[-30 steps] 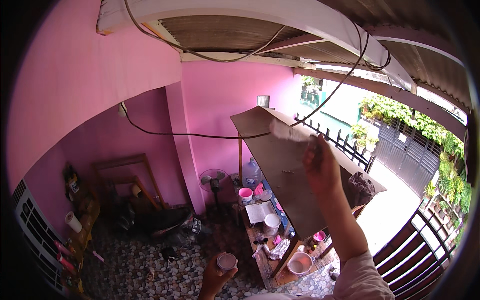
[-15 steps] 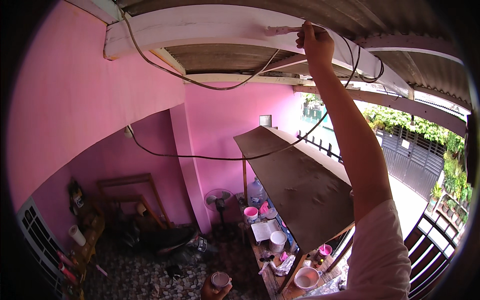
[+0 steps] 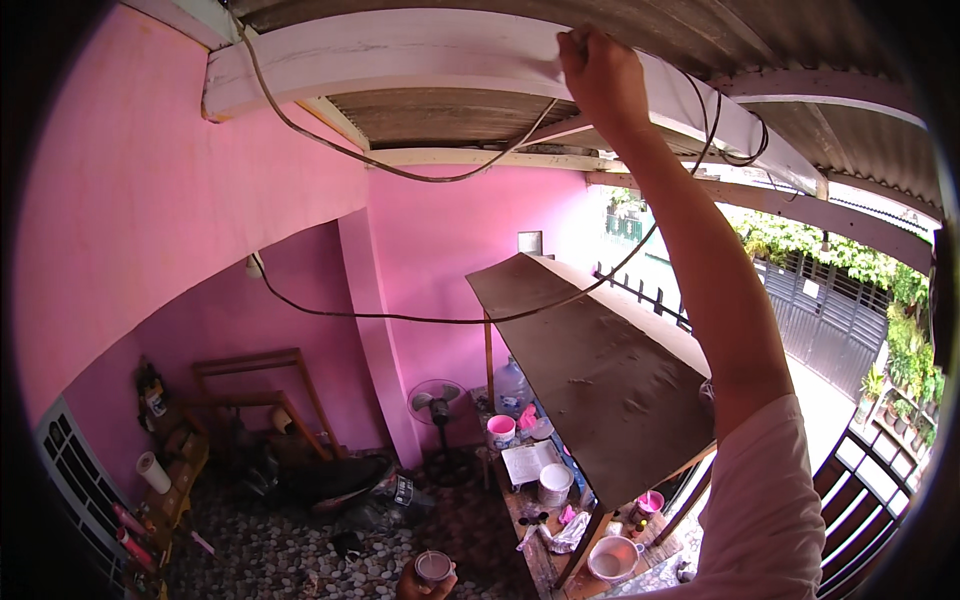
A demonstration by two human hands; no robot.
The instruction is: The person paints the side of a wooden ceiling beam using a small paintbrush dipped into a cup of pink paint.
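Observation:
Overhead, my right hand (image 3: 605, 80) is raised to the white painted beam (image 3: 400, 52), its fingers closed. It grips a paintbrush whose bristles showed against the beam half a second ago; the hand now hides nearly all of it. Low in the view, my left hand (image 3: 408, 583) is wrapped round a small cup (image 3: 434, 567) with pale paint or liquid inside, held upright. A black cable (image 3: 440, 179) hangs in a loop below the beam.
A brown-topped stall (image 3: 590, 370) stands below, its table (image 3: 520, 505) holding buckets and a water jug (image 3: 512, 385). A standing fan (image 3: 438, 405), a parked motorcycle (image 3: 350, 482) and a wooden frame (image 3: 250, 365) are near the pink wall (image 3: 450, 240).
My right hand has moved left along the beam and turned, so the brush is now mostly hidden. The left hand with the cup has shifted slightly left and down.

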